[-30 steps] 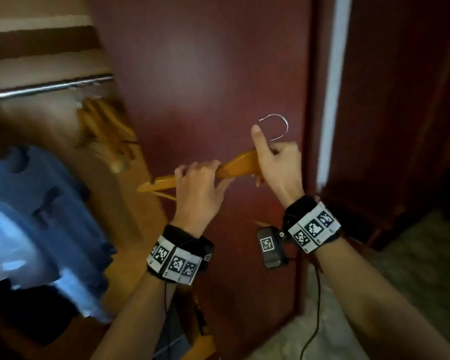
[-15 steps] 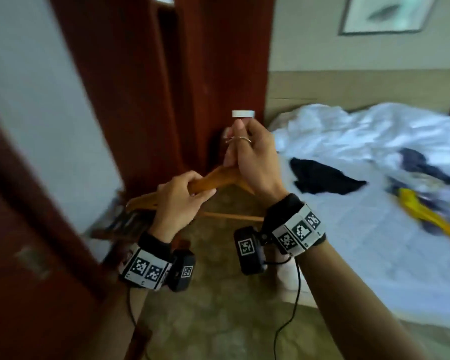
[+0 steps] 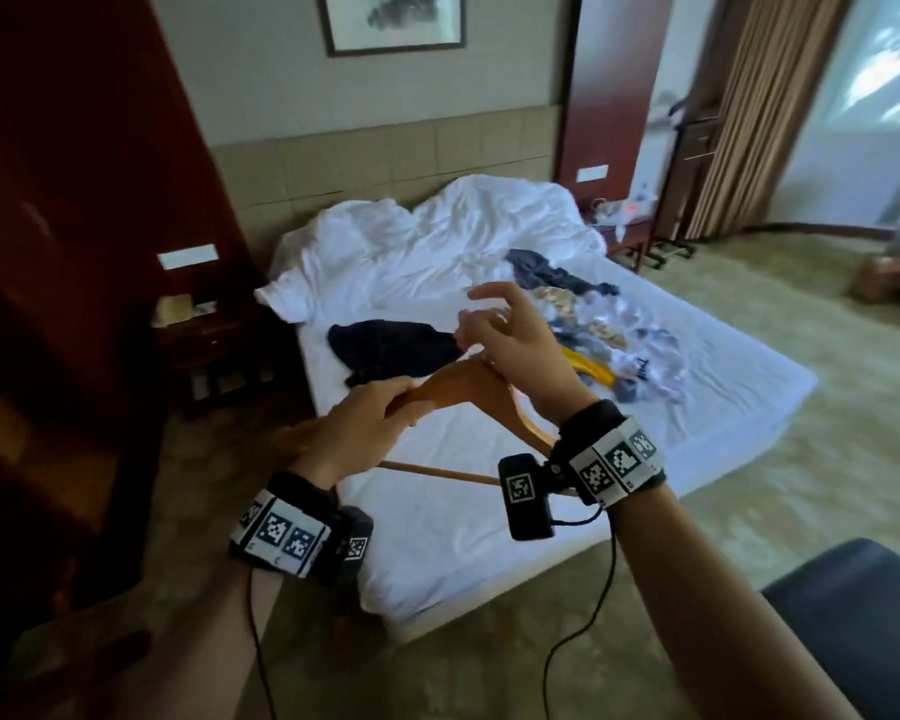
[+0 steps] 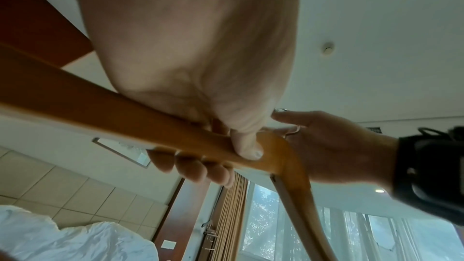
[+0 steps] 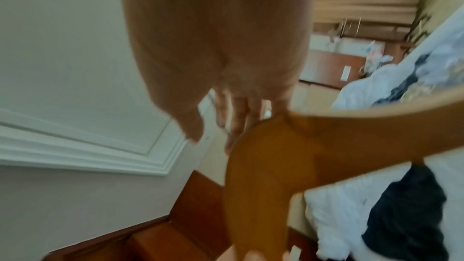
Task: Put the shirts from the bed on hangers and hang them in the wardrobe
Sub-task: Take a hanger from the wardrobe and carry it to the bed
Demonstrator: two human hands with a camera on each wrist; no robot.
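We've got the wooden hanger [image 3: 453,389] in both hands, held above the near edge of the bed [image 3: 697,387].

Left hand [image 3: 365,423]: wrapped round the hanger's left shoulder arm. In the left wrist view the thumb [image 4: 247,146] presses on the near face and the fingers [image 4: 198,170] curl round the far side. Firm, closed grip on the wood.

Right hand [image 3: 510,350]: at the hanger's neck, where the hook sits. Index finger and thumb are lifted and spread, the other fingers loosely bent. In the left wrist view a thin metal hook wire shows at the palm. We can't tell whether the right hand actually clamps the hook or just rests against it; the right wrist view is too blurred to settle it.

Shirts are on the bed, none on the hanger. The dark shirt [image 3: 385,350] lies flat mid-mattress, just beyond the hanger. A mixed pile of clothes [image 3: 593,324] sits further right, with a yellow piece [image 3: 591,367] at its near edge. White duvet [image 3: 437,236] is bunched at the head of the bed.

Dark wood wardrobe [image 3: 74,252] stands at our left.
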